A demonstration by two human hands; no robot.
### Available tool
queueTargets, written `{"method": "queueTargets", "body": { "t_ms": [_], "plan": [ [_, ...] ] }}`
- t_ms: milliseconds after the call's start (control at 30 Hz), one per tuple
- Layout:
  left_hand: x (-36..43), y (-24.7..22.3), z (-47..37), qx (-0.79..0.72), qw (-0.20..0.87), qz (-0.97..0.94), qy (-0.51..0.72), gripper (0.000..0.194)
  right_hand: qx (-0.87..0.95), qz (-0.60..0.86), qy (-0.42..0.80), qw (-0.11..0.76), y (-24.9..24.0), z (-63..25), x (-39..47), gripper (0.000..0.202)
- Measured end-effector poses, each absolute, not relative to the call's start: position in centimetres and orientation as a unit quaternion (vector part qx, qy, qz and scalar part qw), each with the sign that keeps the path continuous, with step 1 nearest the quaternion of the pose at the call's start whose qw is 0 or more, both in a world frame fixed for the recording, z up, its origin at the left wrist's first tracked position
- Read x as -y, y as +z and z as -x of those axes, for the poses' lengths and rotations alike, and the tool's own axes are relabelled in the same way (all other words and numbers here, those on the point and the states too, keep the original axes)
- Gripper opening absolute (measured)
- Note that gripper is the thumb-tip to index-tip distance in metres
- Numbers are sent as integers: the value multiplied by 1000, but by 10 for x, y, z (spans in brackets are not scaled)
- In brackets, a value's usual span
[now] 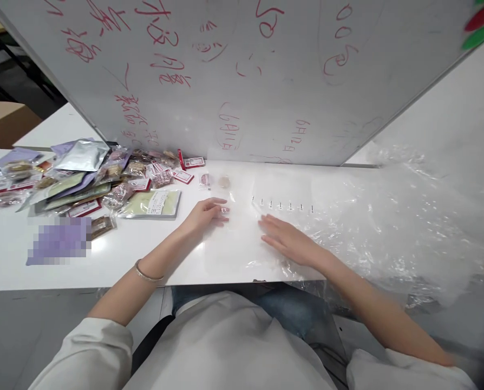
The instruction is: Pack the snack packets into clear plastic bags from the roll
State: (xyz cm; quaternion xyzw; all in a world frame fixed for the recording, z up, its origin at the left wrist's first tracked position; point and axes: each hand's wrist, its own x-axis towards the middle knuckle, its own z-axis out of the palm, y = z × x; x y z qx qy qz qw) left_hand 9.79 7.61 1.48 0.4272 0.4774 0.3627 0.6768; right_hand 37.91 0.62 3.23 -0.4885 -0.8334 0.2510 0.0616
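A clear plastic bag lies flat on the white tabletop before me, and its outline is hard to make out. Across its upper right runs a row of small black marks. At the left of the bag, my left hand rests low with its fingers apart and slightly bent. My right hand lies flat over the plastic, fingers stretched out and slightly blurred. Neither hand visibly grips anything. Just beyond my left hand are a small packet with a pinkish round and a pale round disc.
Heaped at the left are several sealed packets, among them a silver pouch and a green pouch. Crumpled clear plastic sheeting spreads over the right side. A whiteboard with red writing stands behind the table.
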Motion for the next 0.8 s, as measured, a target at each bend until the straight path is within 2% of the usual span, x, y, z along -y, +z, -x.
{"method": "queueTargets", "body": {
  "t_ms": [133, 333, 467, 600, 667, 700, 800],
  "plan": [
    [-77, 22, -91, -494, 678, -465, 282, 18, 774, 589, 227, 53, 15, -384, -40, 71],
    [-87, 15, -86, -525, 613, -532, 256, 18, 664, 734, 135, 50, 14, -365, -95, 69],
    [-89, 9, -84, -486, 561, -594, 310, 35, 580, 760, 228, 185, 15, -363, -124, 71],
    [-91, 14, -82, -385, 542, -660, 350, 33, 534, 691, 385, 300, 2, -375, -134, 43],
    [-99, 16, -81, -358, 522, -674, 380, 44, 534, 644, 413, 360, -7, -380, -134, 38],
    [-105, 15, -81, -380, 486, -682, 394, 49, 525, 628, 418, 394, -10, -382, -134, 39],
    [-130, 8, -87, -495, 327, -701, 396, 41, 487, 620, 418, 452, -17, -386, -137, 46]
  ]
}}
